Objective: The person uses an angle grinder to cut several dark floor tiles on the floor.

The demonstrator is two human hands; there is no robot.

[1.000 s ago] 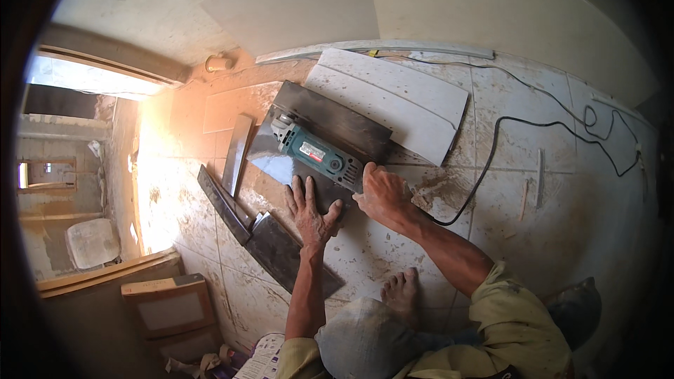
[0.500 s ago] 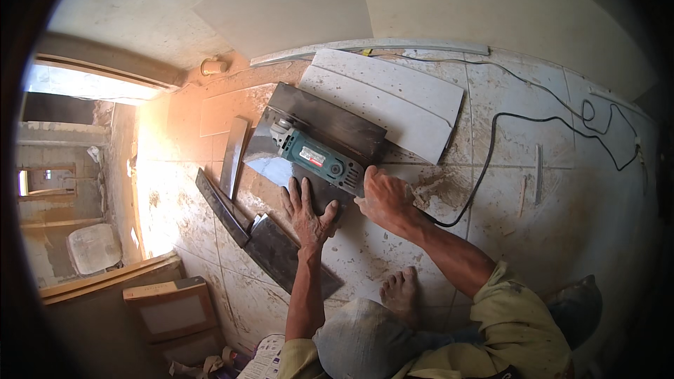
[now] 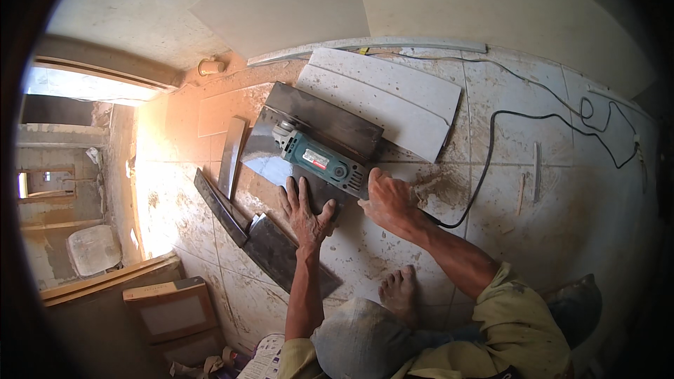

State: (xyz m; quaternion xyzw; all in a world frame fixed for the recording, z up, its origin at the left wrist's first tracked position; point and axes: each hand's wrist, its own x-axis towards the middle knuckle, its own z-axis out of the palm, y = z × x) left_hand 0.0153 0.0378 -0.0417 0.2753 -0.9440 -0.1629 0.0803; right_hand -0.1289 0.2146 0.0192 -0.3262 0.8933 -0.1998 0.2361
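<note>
My right hand point(image 3: 390, 201) is closed round the rear end of a teal angle grinder point(image 3: 321, 159). The grinder's head points to the far left, over a dark glossy tile point(image 3: 262, 147); its disc is mostly hidden. Fingers spread, my left hand point(image 3: 303, 212) rests on the near edge of that tile, close beside the grinder's body. A dark brown tile strip point(image 3: 326, 118) lies along the grinder's far side.
Pale tiles point(image 3: 393, 95) are stacked behind. Dark offcuts point(image 3: 281, 249) and a narrow strip point(image 3: 231, 158) lie to the left. A black cord point(image 3: 486, 168) runs right from the grinder. My bare foot point(image 3: 398, 289) is near. Cardboard boxes point(image 3: 172, 312) stand lower left; orange dust covers the far-left floor.
The grinder and my right hand have slid slightly back toward the near right. My left hand stays spread on the tile. The whole view has shifted a little.
</note>
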